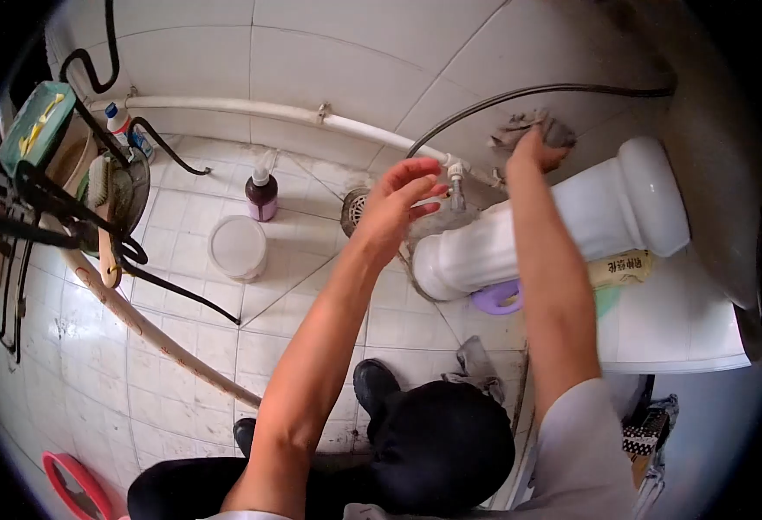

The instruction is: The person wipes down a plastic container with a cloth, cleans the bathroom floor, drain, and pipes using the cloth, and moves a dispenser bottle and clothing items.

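Note:
With my right hand [539, 156] I press a crumpled grey rag [528, 128] against the tiled wall [346, 61], just behind the white pedestal [554, 225]. My right forearm crosses in front of that pedestal. My left hand [401, 206] hangs in the air, its fingers loosely bent and apart, with nothing in them. It is near the pipe valve [457, 186] and above the round floor drain [357, 208], which it partly hides.
A brown pump bottle [261, 191] and a lidded white tub [237, 248] stand on the floor. At left, a black metal rack [69, 204] holds a brush [104, 208] and a soap dish [38, 128]. A white pipe [251, 106] and a dark hose [520, 91] run along the wall.

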A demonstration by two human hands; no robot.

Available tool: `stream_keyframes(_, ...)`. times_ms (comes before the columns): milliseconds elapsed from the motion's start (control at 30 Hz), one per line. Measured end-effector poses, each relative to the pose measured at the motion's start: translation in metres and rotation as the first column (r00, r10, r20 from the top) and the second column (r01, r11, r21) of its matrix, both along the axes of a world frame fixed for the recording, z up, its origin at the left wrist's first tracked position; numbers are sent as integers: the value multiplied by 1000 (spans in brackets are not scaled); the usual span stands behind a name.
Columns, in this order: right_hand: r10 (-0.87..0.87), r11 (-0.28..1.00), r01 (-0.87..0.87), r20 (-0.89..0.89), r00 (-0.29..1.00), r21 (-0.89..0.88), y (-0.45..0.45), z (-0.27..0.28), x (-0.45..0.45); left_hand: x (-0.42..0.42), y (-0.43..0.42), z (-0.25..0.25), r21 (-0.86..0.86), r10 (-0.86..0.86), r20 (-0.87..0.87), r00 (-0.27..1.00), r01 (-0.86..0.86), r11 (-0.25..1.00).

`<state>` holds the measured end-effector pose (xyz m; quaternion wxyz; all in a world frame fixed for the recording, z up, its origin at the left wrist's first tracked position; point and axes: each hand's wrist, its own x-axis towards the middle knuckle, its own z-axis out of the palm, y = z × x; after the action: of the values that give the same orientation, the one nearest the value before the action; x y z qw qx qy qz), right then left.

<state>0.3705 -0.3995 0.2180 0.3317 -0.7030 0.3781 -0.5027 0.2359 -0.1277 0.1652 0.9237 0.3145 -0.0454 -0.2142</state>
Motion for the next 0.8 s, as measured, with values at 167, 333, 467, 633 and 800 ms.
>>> stream_keyframes(167,248,844,-276,122,961,459,51,-10,11,10,17,-41,64,97,-77,992,-92,994)
stream_keyframes(333,456,132,-645,531,714,753,94,-111,59,22,27,-36,90,162,-116,980,-152,984)
stream_keyframes(467,359,507,-366,195,913,780,89,-53,26,29,41,-26,-11,181,-53,982,-182,983)
stream_keyframes(633,305,640,-223,24,952,735,28,-12,51,29,47,-5,-60,159,-36,987,-161,985)
stream_keyframes(800,-17,951,9,22,1000,310,2,-17,64,16,62,-4,-29,129,-16,991,-130,991)
